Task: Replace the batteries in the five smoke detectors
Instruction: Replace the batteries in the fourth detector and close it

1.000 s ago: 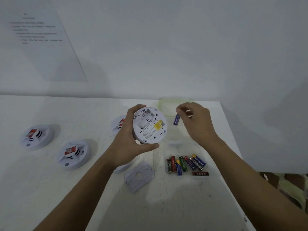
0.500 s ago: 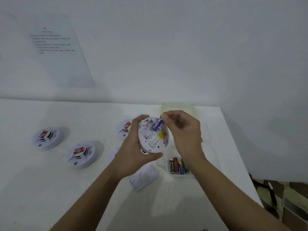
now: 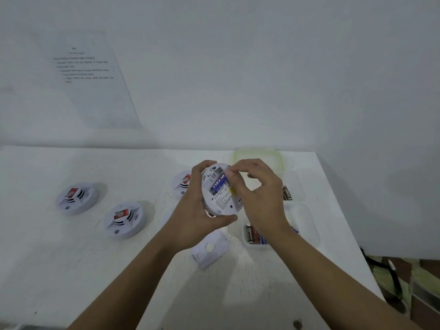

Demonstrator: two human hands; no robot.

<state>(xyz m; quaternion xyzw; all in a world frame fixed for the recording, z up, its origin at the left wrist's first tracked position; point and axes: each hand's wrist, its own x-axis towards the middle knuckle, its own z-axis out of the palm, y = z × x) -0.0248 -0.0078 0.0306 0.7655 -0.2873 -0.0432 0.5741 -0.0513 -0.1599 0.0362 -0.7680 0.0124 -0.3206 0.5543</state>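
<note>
The left hand (image 3: 195,210) grips a round white detector (image 3: 220,201) above the table (image 3: 71,270), back side up, thumb curled under its near rim and fingers over the far rim. A blue battery (image 3: 218,184) lies in the open bay of that detector. The right hand (image 3: 257,194) comes in from the right, fingertips (image 3: 229,173) pressed on the battery's far end, the rest of the fingers loosely curled. Three more detectors rest on the table to the left: one (image 3: 76,198), another (image 3: 124,219), and a third (image 3: 183,183) partly hidden behind the left hand. A loose white cover (image 3: 210,250) lies below the hands. Spare batteries (image 3: 253,234) sit in a clear tray (image 3: 307,225) under the right wrist.
</note>
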